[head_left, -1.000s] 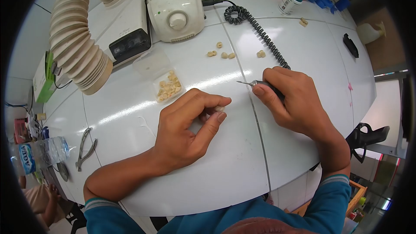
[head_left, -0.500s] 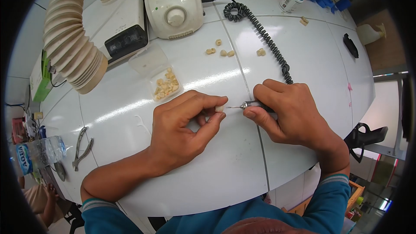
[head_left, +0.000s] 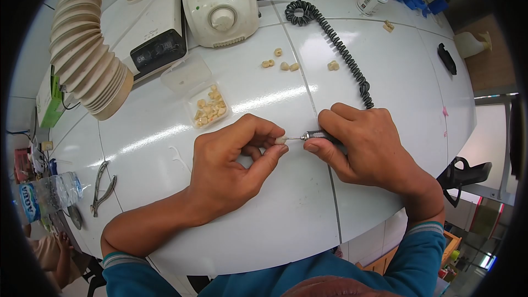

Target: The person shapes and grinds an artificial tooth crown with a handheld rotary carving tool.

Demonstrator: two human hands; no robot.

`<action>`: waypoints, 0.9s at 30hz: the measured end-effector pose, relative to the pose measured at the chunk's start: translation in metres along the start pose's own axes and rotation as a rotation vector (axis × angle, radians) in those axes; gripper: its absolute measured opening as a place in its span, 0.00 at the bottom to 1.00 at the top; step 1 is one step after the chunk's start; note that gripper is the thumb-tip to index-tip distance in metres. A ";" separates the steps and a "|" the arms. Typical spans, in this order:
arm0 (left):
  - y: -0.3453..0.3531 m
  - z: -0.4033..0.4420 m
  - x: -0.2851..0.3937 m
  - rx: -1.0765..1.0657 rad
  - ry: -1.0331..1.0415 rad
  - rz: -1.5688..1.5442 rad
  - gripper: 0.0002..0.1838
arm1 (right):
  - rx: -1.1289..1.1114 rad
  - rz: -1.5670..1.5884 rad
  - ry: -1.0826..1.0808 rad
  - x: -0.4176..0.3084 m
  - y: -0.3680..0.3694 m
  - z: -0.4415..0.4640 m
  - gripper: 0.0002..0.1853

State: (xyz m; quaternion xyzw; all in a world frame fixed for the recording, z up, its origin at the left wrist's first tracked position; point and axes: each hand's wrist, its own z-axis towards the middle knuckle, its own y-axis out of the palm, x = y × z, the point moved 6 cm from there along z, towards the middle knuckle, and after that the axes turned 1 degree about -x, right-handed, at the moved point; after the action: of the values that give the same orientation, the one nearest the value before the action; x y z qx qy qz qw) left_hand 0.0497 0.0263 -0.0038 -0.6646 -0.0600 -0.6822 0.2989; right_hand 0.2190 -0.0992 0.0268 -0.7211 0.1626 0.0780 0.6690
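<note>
Over the head feed, my left hand (head_left: 234,162) has thumb and index finger clamped on a pale tooth-shaped piece (head_left: 280,140) above the white table (head_left: 264,236); my right hand (head_left: 366,146) wraps its fingers round a rotary handpiece (head_left: 318,135), bur (head_left: 293,138) at the piece.

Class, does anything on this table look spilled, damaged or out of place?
Small cream tooth-shaped pieces lie loose on the glossy white table, perhaps misplaced, since similar ones sit in the open clear plastic box.

Brt light, glare on tabletop (head_left: 264,231), fisheye warp w/ dk edges
</note>
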 end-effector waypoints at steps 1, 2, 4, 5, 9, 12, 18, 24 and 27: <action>0.000 0.000 -0.001 0.001 -0.005 -0.010 0.11 | 0.001 0.000 0.000 0.000 0.000 0.000 0.28; 0.001 0.000 -0.001 0.001 -0.011 -0.020 0.11 | 0.001 0.000 0.000 0.000 0.000 0.000 0.28; 0.001 0.000 -0.001 0.002 -0.020 -0.015 0.11 | -0.006 0.000 0.006 0.000 0.000 0.000 0.28; 0.001 0.000 -0.001 0.002 -0.024 -0.013 0.11 | -0.010 0.000 0.009 0.001 0.001 0.001 0.28; 0.001 -0.001 -0.002 -0.002 -0.050 -0.019 0.12 | -0.003 0.002 0.010 0.001 0.000 0.000 0.28; 0.001 -0.001 -0.002 -0.004 -0.069 -0.033 0.12 | 0.006 -0.002 0.005 0.001 0.000 0.000 0.28; 0.002 -0.001 -0.003 -0.005 -0.088 -0.037 0.11 | 0.019 -0.002 0.003 0.000 0.000 0.000 0.27; 0.002 -0.002 -0.002 -0.040 -0.129 -0.031 0.12 | 0.004 0.003 0.011 0.000 0.000 0.000 0.26; 0.002 -0.002 -0.001 -0.041 -0.128 -0.028 0.11 | -0.008 0.003 0.011 0.000 0.000 0.000 0.26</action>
State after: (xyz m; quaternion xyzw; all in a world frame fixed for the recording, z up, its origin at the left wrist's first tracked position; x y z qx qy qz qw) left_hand 0.0491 0.0238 -0.0058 -0.7120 -0.0740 -0.6435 0.2711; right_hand 0.2194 -0.0989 0.0272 -0.7240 0.1671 0.0755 0.6650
